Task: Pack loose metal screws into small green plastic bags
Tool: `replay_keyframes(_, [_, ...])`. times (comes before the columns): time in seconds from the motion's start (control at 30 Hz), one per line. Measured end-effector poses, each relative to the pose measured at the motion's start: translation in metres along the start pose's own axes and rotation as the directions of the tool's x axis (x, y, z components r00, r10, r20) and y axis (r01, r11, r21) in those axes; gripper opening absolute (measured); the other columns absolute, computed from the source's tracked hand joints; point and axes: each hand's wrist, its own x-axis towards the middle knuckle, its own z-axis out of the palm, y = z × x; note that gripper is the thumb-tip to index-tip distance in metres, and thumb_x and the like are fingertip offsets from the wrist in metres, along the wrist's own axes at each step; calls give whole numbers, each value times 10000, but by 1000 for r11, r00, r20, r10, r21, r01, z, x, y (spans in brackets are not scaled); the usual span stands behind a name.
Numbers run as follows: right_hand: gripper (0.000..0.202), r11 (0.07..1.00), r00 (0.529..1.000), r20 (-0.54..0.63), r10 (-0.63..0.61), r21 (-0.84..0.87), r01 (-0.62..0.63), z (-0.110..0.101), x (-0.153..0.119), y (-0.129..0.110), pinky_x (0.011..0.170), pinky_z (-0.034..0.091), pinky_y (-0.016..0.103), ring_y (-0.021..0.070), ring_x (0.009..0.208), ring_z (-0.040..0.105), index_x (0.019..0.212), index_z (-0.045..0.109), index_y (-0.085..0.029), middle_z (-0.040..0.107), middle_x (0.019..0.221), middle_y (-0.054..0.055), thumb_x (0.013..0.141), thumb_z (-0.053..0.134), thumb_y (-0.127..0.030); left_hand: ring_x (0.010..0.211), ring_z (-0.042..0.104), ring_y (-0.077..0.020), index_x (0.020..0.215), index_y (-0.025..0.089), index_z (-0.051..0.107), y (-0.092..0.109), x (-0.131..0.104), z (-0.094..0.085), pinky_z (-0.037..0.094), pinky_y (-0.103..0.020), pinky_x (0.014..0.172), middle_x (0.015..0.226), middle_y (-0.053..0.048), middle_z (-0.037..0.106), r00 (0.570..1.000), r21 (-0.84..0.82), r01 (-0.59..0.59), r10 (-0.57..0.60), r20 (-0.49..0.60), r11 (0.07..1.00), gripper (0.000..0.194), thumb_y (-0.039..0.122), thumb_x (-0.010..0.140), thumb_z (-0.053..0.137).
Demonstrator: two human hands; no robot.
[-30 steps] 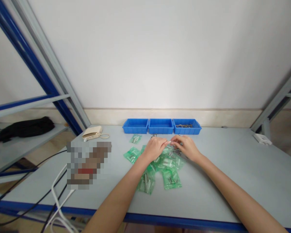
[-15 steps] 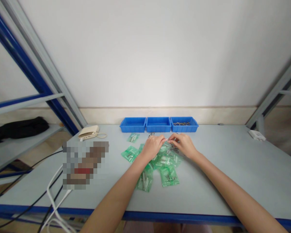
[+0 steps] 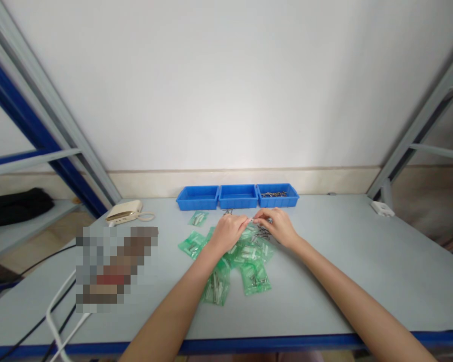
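Over a pile of green plastic bags, my left hand and my right hand meet fingertip to fingertip. A small white piece shows between them, pinched from both sides; its exact kind is too small to make out. Through the clear green film, screws and pale plastic pieces are visible in the bags. Loose dark screws lie under and beside my right hand. A few more loose screws lie just behind my left hand, partly hidden by it.
Three blue bins stand along the wall: the left bin, the middle bin and the right bin, which contains screws. One green bag lies apart. A cream device, white cable and pixelated area occupy the left side.
The camera view has turned slightly, so the whole scene sits further left. My hands keep their pinch on the small white piece, with little movement against the table.
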Motion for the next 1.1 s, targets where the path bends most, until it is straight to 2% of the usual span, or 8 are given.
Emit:
replay_keyframes(0.1, [241, 999, 1000, 23, -13, -36, 14, -3, -1, -1, 722, 365, 268, 150, 681, 605, 800, 643, -215, 688, 725, 0, 876, 464, -357, 664, 564, -148, 673, 161, 576, -2, 1, 0, 361, -254, 653, 656, -38, 618, 1000, -34, 18, -18, 2, 999, 437, 343, 937, 280])
replay_keyframes(0.2, [272, 996, 1000, 5, -5, -93, 5, -9, 4, 5, 708, 360, 264, 156, 691, 611, 806, 660, -226, 695, 740, -2, 885, 443, -369, 673, 558, -146, 657, 162, 578, -15, 2, -3, 357, -256, 676, 660, -40, 618, 988, -28, 139, -140, -56, 990, 457, 363, 936, 276])
replay_keyframes(0.33, [301, 972, 984, -158, 78, -208, -111, -21, 29, 33, 692, 375, 275, 181, 758, 620, 842, 678, -229, 700, 835, 23, 871, 445, -419, 791, 547, -168, 872, 179, 574, -43, 1, -7, 355, -267, 711, 795, -39, 626, 919, 38, 374, -364, -155, 927, 278, 355, 910, 363])
replay_keyframes(0.43, [326, 910, 970, -206, 131, -362, -200, -26, 49, 60, 743, 377, 332, 219, 855, 598, 872, 685, -227, 678, 956, 62, 881, 418, -413, 926, 507, -196, 991, 196, 532, -59, -5, -6, 352, -287, 753, 960, -48, 596, 888, 106, 456, -444, -119, 884, 206, 340, 877, 439])
replay_keyframes(0.57, [359, 819, 964, -242, 111, -528, -226, -17, 54, 81, 827, 342, 440, 276, 1039, 504, 1105, 594, -225, 545, 1212, 121, 888, 389, -424, 997, 468, -223, 1008, 198, 527, -66, -10, 0, 341, -319, 792, 1030, -61, 545, 898, 178, 426, -438, 32, 887, 212, 334, 853, 479])
replay_keyframes(0.83, [341, 904, 984, -174, -32, -425, -46, 13, 22, 87, 947, 265, 467, 238, 1051, 498, 1110, 560, -227, 601, 1105, 80, 890, 371, -408, 1000, 454, -222, 934, 206, 541, -69, -9, 5, 318, -330, 795, 1012, -58, 525, 914, 181, 379, -398, 78, 907, 115, 236, 842, 479])
replay_keyframes(0.97, [336, 920, 975, -206, -86, -393, -2, 6, 20, 77, 1019, 174, 483, 225, 1103, 463, 1166, 514, -227, 551, 1187, 77, 896, 358, -350, 992, 457, -234, 913, 183, 552, -68, -9, 5, 318, -342, 790, 1004, -78, 539, 916, 206, 368, -391, 87, 907, 130, 243, 849, 455])
replay_keyframes(1.1, [268, 918, 976, -198, -92, -396, 6, -11, 17, 61, 1007, 178, 459, 211, 1051, 492, 1000, 609, -255, 599, 1113, 42, 893, 365, -288, 956, 472, -248, 895, 162, 563, -62, -10, 1, 316, -366, 783, 983, -107, 556, 928, 270, 323, -360, 100, 907, 192, 201, 864, 378])
